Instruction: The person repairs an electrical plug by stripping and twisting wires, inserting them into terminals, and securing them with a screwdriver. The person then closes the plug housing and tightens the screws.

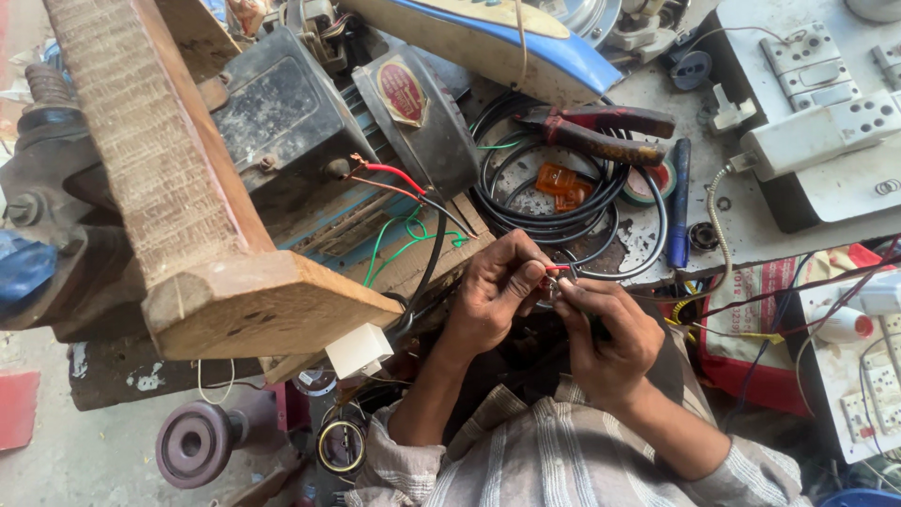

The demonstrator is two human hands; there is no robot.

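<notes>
The left hand [493,296] pinches the bare end of a red wire [556,269] between thumb and fingers. The right hand [605,333] is closed around a small dark tool and meets the left hand at that wire — the two hands touch. The wire sits in front of the person's chest, just below a coil of black cable [554,211]. Red-handled pliers [601,131] lie on the coil. An old grey motor [310,131] sits to the left — red and green wires come out of it.
</notes>
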